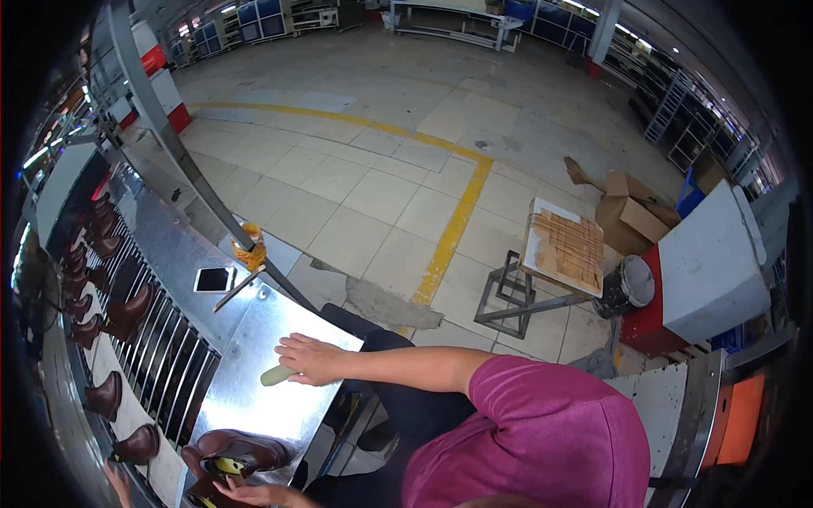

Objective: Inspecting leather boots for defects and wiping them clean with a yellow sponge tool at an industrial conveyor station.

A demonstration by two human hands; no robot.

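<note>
A pale green, rounded stick-like tool (278, 375) lies on a bare steel bench (254, 339), near the bench's right edge, with the fingers of one hand (312, 358) laid flat over its right end; the fingers are stretched out rather than curled, pressing or resting on the tool, not clenched around it. From the person's own side this reads as the right hand, its bare forearm running back to a magenta short sleeve (542, 432).

At the bench's near corner the left hand (262, 493) touches a glossy dark brown leather shoe (241, 453) with a yellow-green insert (227, 466) showing in its opening; whether those fingers grip the shoe or only rest against it cannot be told, as the hand is cut by the picture's lower edge.

The bench top is dull, scuffed sheet metal. A smartphone (212, 278) with a dark screen lies toward its far edge, beside a thin wooden stick (239, 288). Along the bench's left edge runs a rack of metal rods (169, 356), and beyond it a line of matching brown boots (102, 279) stands on a conveyor.

Behind, a factory floor of pale tiles (356, 186) is crossed by a yellow painted line (449, 237). A metal-framed stool with a worn wooden top (563, 250), a paint-stained bucket (628, 286) and open cardboard boxes (631, 212) stand to the right.
</note>
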